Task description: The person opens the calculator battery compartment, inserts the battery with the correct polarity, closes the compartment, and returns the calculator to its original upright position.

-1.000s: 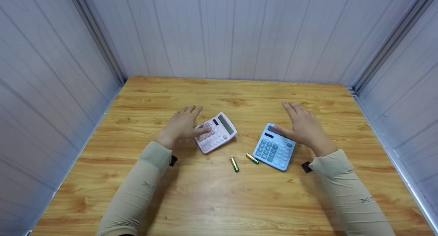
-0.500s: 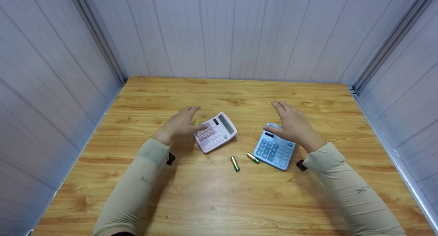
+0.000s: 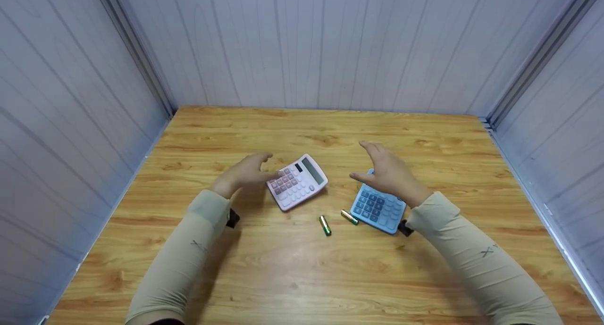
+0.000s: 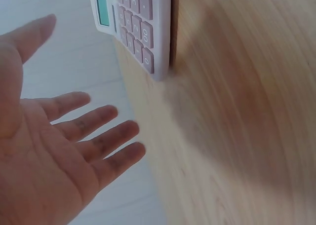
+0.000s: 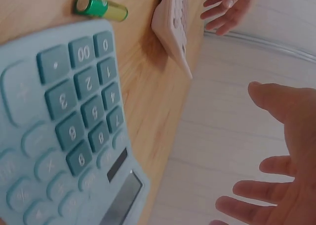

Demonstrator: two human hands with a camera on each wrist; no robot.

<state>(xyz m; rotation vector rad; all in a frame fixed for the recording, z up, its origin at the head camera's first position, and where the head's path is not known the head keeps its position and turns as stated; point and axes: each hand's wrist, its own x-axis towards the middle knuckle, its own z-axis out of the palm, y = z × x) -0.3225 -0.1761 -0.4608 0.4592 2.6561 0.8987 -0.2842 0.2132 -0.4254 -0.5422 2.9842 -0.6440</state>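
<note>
A pink calculator (image 3: 296,182) lies face up and slanted on the wooden table. My left hand (image 3: 245,173) hovers at its left side, thumb over the keys in the head view; the left wrist view shows the fingers spread, apart from the calculator (image 4: 143,32). To the right lies a blue calculator (image 3: 379,209), its display mostly hidden by my right hand (image 3: 391,174), which is held above it with fingers extended and holds nothing. Two green and gold batteries lie between the calculators: one battery (image 3: 325,225) alone, the other battery (image 3: 349,217) close by the blue calculator's lower left corner.
The wooden table (image 3: 292,278) runs back to a pale panelled wall (image 3: 302,46), with side walls at left and right. Each wrist carries a small dark device, partly seen under the beige sleeves (image 3: 188,254).
My right hand has moved left across the top of the blue calculator. My left hand has shifted slightly left and nearer me. Calculators and batteries stay where they were.
</note>
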